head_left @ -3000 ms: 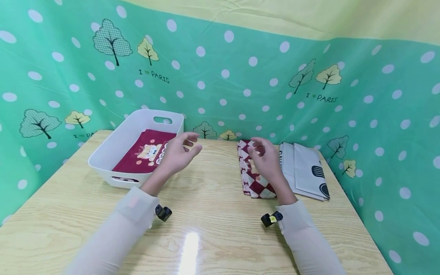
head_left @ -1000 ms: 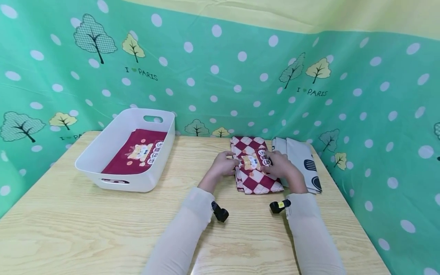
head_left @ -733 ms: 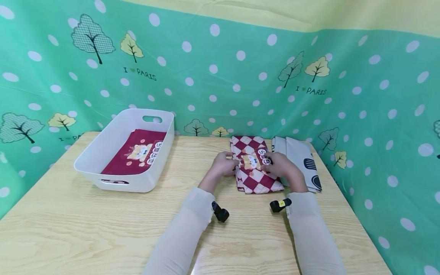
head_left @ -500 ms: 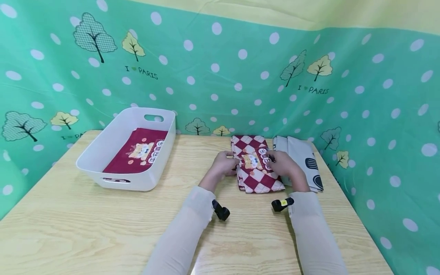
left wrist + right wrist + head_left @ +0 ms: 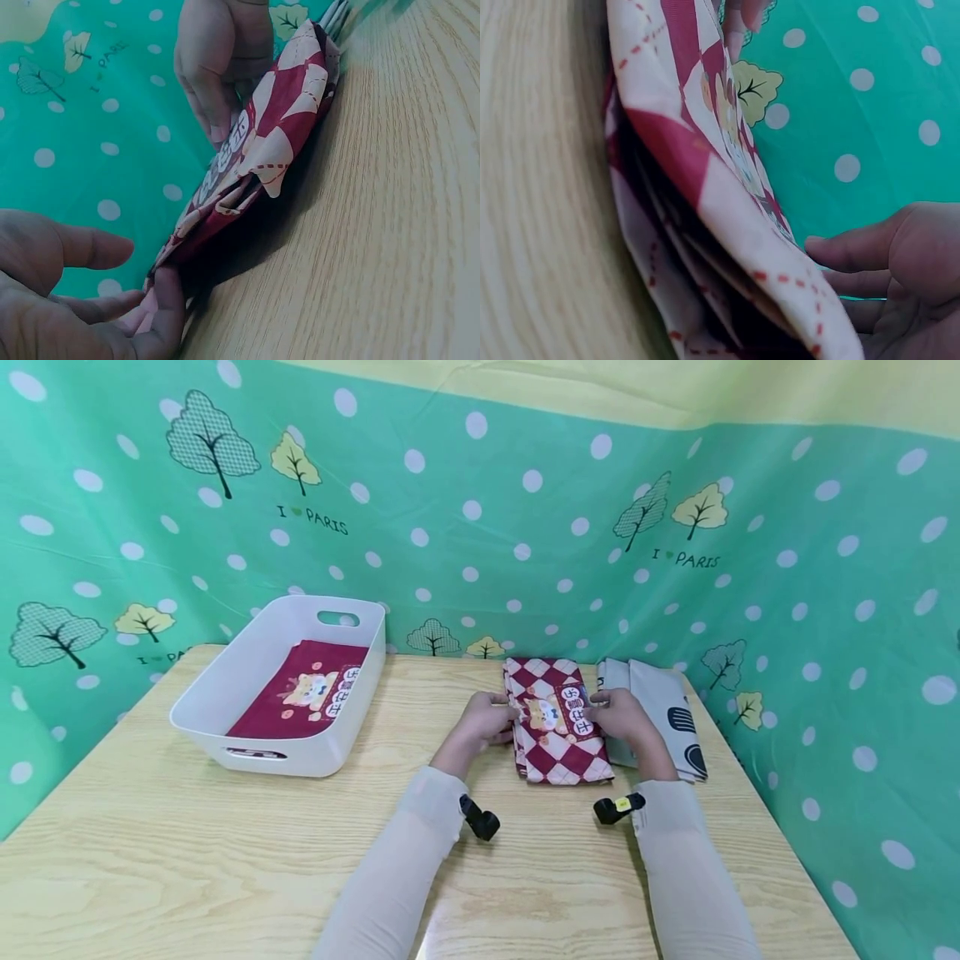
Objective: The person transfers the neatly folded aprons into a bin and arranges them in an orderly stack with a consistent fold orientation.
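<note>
Taking hold of the checked cloth from both sides

The checked cloth lies folded near the far edge of the counter, just beside the grey cloth. The left hand has its thumb spread away, while fingertips touch the left border from below. The right hand touches the opposite border; whether it pinches, I cannot tell. Grasping seems the step in hand; the next move, I judge, calls for even grip at both borders, keeping folds together.
</note>
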`<control>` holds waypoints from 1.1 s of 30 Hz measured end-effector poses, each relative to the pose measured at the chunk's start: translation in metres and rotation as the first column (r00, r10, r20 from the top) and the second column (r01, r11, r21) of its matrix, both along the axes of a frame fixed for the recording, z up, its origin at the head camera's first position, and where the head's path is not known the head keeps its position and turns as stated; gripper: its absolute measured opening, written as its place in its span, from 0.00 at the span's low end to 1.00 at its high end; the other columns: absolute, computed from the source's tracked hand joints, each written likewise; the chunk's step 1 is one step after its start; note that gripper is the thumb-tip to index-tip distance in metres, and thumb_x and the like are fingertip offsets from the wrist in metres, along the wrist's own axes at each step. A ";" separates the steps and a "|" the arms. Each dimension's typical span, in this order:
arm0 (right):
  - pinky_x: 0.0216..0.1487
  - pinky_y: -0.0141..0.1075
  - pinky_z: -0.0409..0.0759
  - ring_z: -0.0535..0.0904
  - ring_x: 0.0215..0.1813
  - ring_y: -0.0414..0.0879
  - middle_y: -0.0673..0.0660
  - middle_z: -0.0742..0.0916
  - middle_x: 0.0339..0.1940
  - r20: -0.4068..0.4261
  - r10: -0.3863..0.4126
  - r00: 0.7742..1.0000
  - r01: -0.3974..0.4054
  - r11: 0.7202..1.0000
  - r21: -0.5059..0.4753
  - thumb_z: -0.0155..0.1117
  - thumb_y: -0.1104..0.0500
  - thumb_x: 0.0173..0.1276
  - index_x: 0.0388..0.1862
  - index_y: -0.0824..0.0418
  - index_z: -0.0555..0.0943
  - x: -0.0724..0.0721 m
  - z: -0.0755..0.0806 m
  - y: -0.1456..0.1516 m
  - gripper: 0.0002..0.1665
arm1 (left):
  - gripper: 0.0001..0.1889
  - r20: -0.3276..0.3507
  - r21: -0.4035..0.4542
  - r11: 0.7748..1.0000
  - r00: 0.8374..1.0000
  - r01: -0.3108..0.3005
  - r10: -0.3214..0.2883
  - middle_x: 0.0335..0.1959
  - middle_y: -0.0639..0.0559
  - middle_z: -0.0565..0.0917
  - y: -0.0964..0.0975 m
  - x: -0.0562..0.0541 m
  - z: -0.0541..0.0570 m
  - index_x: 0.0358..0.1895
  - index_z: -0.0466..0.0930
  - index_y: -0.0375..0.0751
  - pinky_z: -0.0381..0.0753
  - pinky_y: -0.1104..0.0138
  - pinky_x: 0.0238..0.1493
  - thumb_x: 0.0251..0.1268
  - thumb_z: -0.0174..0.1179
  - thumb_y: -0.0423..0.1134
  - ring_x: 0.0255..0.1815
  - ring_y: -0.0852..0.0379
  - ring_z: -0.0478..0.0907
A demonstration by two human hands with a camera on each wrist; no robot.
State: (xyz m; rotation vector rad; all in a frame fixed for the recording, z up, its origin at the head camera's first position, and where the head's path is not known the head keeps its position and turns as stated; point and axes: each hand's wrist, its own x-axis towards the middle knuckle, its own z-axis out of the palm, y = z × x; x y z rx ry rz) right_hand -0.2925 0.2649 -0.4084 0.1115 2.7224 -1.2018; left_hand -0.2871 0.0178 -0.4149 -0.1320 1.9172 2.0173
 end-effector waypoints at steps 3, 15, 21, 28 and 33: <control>0.49 0.43 0.85 0.85 0.52 0.58 0.72 0.83 0.58 0.021 -0.013 1.000 0.014 0.998 -0.068 0.57 0.60 0.78 0.72 0.74 0.69 0.000 0.000 -0.001 0.29 | 0.27 -0.007 -0.025 1.000 1.000 -0.005 0.005 0.52 0.39 0.81 -0.001 0.000 0.000 0.70 0.69 0.29 0.87 0.61 0.46 0.70 0.60 0.28 0.44 0.50 0.83; 0.45 0.39 0.85 0.84 0.51 0.54 0.69 0.83 0.59 0.096 -0.069 0.993 0.092 0.962 -0.259 0.60 0.61 0.76 0.71 0.67 0.69 -0.002 0.002 -0.004 0.28 | 0.32 0.011 -0.021 1.000 1.000 -0.020 0.021 0.53 0.37 0.81 0.002 -0.001 -0.003 0.71 0.65 0.35 0.88 0.61 0.43 0.65 0.64 0.25 0.42 0.48 0.85; 0.42 0.38 0.83 0.84 0.48 0.53 0.69 0.83 0.58 0.106 -0.063 0.992 0.093 0.948 -0.305 0.61 0.62 0.75 0.72 0.67 0.68 -0.001 0.005 -0.005 0.29 | 0.33 0.002 -0.011 0.999 0.999 -0.042 0.042 0.54 0.38 0.79 0.002 -0.001 -0.003 0.70 0.65 0.37 0.87 0.60 0.43 0.62 0.64 0.22 0.44 0.47 0.84; 0.42 0.39 0.85 0.84 0.46 0.51 0.69 0.82 0.56 0.104 -0.048 0.993 0.083 0.928 -0.362 0.61 0.65 0.73 0.71 0.69 0.68 -0.004 0.001 -0.007 0.29 | 0.32 -0.015 -0.023 0.997 0.998 -0.069 0.068 0.55 0.37 0.77 -0.002 -0.001 0.003 0.69 0.67 0.38 0.86 0.60 0.39 0.61 0.61 0.22 0.41 0.47 0.83; 0.42 0.40 0.87 0.85 0.44 0.50 0.69 0.83 0.56 0.080 -0.029 0.996 0.059 0.911 -0.409 0.60 0.66 0.73 0.71 0.68 0.68 -0.004 0.003 -0.010 0.29 | 0.31 -0.028 -0.016 0.997 0.997 -0.069 0.068 0.55 0.36 0.78 -0.010 -0.001 0.008 0.69 0.66 0.38 0.87 0.57 0.41 0.62 0.61 0.22 0.40 0.46 0.84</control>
